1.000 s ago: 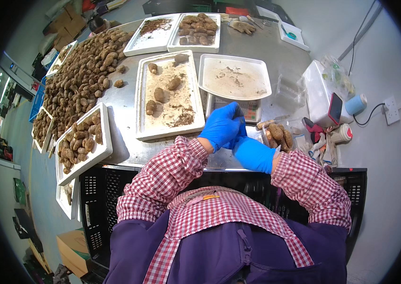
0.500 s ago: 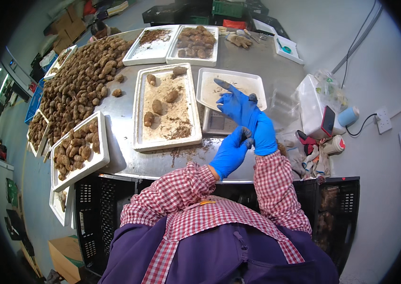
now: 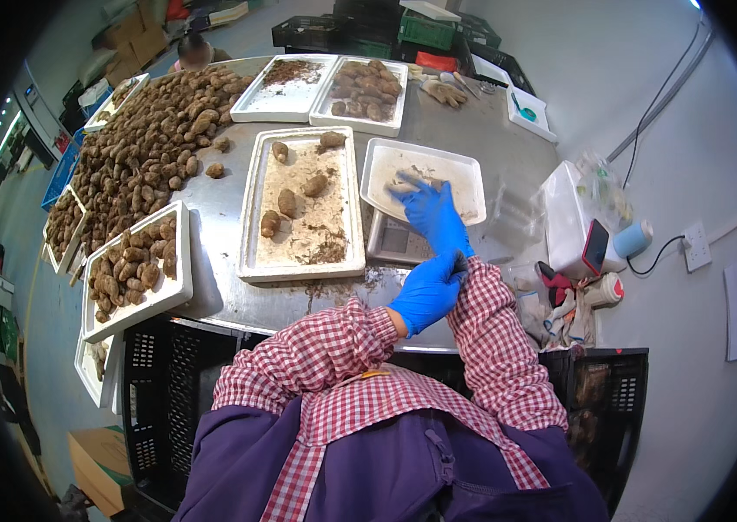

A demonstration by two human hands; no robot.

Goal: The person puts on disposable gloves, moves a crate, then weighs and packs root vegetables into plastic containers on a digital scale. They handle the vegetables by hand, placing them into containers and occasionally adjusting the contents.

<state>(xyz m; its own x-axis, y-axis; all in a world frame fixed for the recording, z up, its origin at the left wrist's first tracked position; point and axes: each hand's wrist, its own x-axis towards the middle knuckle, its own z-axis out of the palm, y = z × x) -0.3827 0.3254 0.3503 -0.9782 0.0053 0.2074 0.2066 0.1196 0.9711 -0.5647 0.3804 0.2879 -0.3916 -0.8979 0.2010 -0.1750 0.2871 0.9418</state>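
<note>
White tray (image 3: pixel 469 165) under right hand (image 3: pixel 432 215) (five brown tubers (image 3: pixel 315 184) beside).

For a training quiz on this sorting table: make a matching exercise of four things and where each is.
Things:
1. right hand
2. left hand
3. long tray with a few brown lumps
4. big loose heap of brown lumps

Places:
A. far left of the metal table
B. reaching into the small white tray
C. at the right sleeve cuff
D. middle of the table, left of the small white tray

Pairs: 1-B, 2-C, 3-D, 4-A
</note>
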